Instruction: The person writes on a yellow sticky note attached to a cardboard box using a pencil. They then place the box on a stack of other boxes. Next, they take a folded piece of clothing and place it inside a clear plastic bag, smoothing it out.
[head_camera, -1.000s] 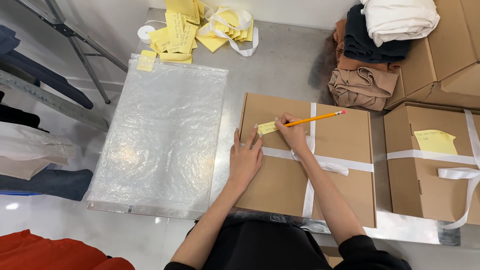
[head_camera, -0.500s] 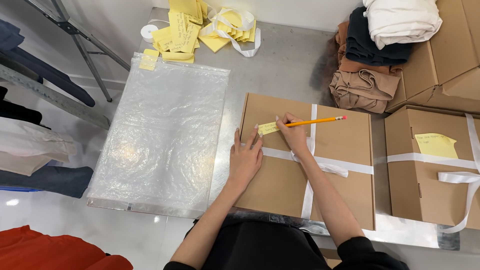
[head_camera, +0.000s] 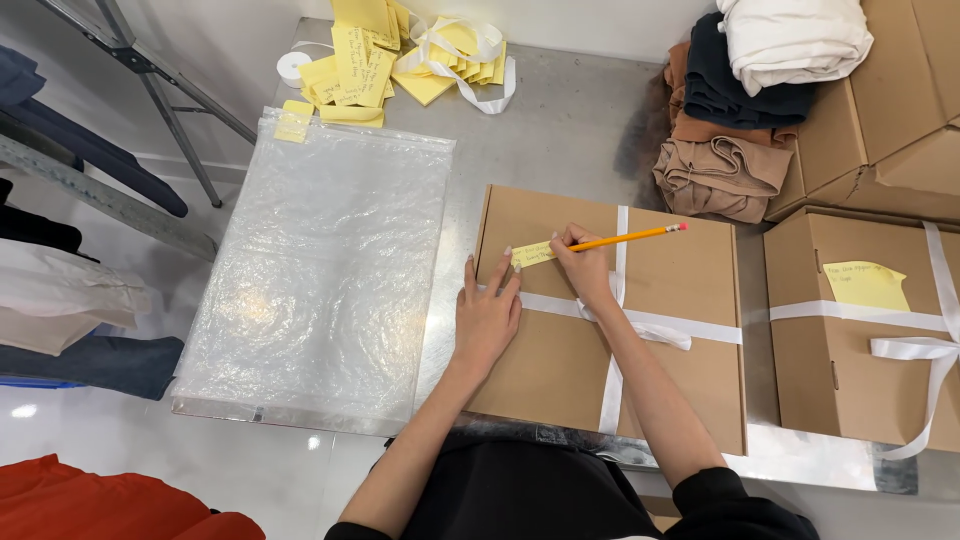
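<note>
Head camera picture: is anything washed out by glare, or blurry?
Head view: glare patches shine on the clear plastic bag and the glossy floor at lower left; the metal table shows soft reflections. The hands, the pencil and the cardboard box look sharp; edges bend slightly toward the corners.

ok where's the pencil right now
In the head view the pencil is right of centre, in the right hand, its tip on the yellow note atop the ribboned box.

Head camera, looking steeply down

I see from my one head-worn view, close above the grey metal table (head_camera: 570, 130), facing forward over the flat brown cardboard box (head_camera: 660, 330); no second view shares the scene.
</note>
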